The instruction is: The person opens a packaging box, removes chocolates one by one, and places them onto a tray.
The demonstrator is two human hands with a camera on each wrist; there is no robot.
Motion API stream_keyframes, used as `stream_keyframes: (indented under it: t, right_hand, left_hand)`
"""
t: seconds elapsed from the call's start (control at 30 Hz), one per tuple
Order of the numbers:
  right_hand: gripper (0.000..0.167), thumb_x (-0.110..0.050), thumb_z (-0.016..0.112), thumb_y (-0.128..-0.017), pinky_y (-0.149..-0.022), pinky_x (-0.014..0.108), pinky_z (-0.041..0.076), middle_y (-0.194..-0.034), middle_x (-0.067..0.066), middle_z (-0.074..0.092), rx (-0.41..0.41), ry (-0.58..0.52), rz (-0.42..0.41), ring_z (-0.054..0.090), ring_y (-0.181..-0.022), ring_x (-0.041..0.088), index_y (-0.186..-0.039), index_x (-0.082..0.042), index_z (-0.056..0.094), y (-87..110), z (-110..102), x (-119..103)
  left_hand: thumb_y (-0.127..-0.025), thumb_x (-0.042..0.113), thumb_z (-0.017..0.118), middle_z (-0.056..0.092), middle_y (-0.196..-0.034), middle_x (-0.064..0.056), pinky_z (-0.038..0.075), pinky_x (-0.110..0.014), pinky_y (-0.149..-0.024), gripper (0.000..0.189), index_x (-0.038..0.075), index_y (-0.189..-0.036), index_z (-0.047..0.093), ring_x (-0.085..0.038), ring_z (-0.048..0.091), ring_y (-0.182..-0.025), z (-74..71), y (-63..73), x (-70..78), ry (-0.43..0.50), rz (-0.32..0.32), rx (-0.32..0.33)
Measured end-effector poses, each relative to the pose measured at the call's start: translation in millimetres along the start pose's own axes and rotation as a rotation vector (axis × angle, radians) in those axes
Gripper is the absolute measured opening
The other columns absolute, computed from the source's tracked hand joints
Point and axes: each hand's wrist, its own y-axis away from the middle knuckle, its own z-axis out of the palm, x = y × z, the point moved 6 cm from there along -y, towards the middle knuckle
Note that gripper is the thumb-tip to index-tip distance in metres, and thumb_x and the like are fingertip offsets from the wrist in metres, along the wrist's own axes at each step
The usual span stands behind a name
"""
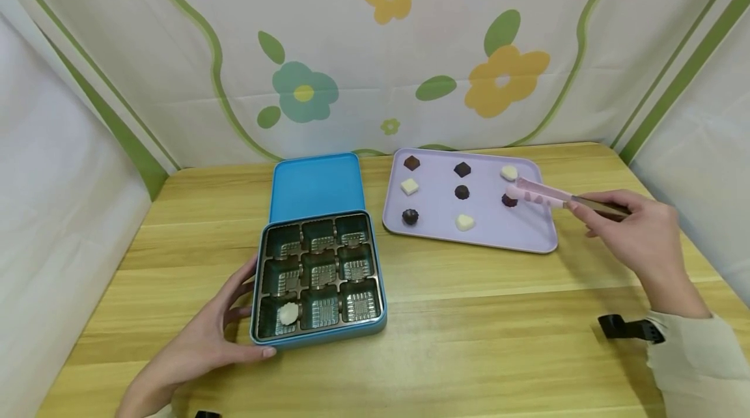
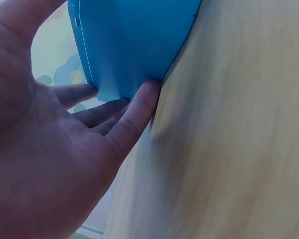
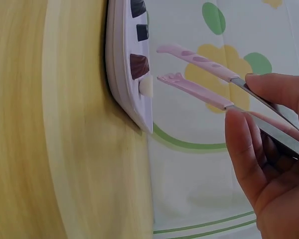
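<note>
My left hand (image 1: 205, 333) rests against the near left corner of a blue tin (image 1: 334, 336), thumb along the front and fingertips on the left side. Inside the tin, a dark divided insert holds one white fluted chocolate (image 1: 288, 314) in its front-left compartment. My right hand (image 1: 644, 236) grips tongs (image 1: 545, 194) with pink tips and metal handles. Those tips stand apart over the right part of a lilac tray (image 1: 504, 236), close to a white chocolate (image 1: 509, 173) and a dark one (image 1: 508, 200). The right wrist view shows nothing between the tips.
Behind the tin lies its blue lid (image 1: 316, 187). Several more dark and white chocolates, including a white heart (image 1: 465, 222), are spread over the tray. A flowered cloth (image 1: 351, 47) hangs along the back of the wooden table (image 1: 457, 333), with white cloth at both sides.
</note>
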Motion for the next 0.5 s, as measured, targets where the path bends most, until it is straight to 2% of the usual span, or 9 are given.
stream_keyframes:
  t: [0.13, 0.27, 0.4, 0.5]
  right_hand:
    - [0.036, -0.030, 0.084, -0.096, -0.059, 0.014, 0.054, -0.085, -0.038, 0.072, -0.020, -0.058, 0.009, 0.073, -0.061, 0.000, -0.120, -0.004, 0.080, 2.3, 7.9, -4.3]
    - [0.035, -0.029, 0.080, -0.099, -0.059, 0.018, 0.055, -0.084, -0.033, 0.072, -0.080, -0.078, -0.005, 0.072, -0.064, 0.001, -0.125, -0.005, 0.078, 6.0, 27.0, -15.5]
    - [0.030, -0.024, 0.080, -0.100, -0.055, 0.022, 0.054, -0.082, -0.022, 0.075, -0.153, -0.121, -0.088, 0.071, -0.065, 0.005, -0.124, -0.006, 0.078, 14.0, 51.7, -38.2]
    - [0.025, -0.018, 0.081, -0.099, -0.053, 0.023, 0.054, -0.088, -0.017, 0.075, -0.207, -0.162, -0.176, 0.070, -0.064, 0.008, -0.121, -0.006, 0.080, 22.8, 68.2, -57.5]
  left_hand:
    - [-0.076, 0.015, 0.099, 0.030, -0.174, -0.018, 0.052, -0.023, -0.102, 0.133, 0.038, -0.174, 0.011, 0.019, 0.036, -0.138, 0.0, 0.0, -1.3, 0.000, -0.002, -0.001]
    - [-0.076, 0.017, 0.099, 0.030, -0.175, -0.018, 0.052, -0.023, -0.102, 0.133, 0.040, -0.173, 0.011, 0.018, 0.036, -0.137, -0.6, 0.6, -2.9, 0.000, -0.018, 0.000]
    - [-0.076, 0.017, 0.099, 0.029, -0.175, -0.017, 0.052, -0.021, -0.103, 0.133, 0.040, -0.173, 0.011, 0.018, 0.036, -0.138, -1.4, 1.0, -3.4, 0.002, -0.021, 0.005]
    - [-0.075, 0.017, 0.100, 0.029, -0.176, -0.018, 0.051, -0.020, -0.104, 0.133, 0.038, -0.174, 0.012, 0.017, 0.036, -0.140, -1.0, -0.5, -2.8, 0.013, -0.004, 0.005]
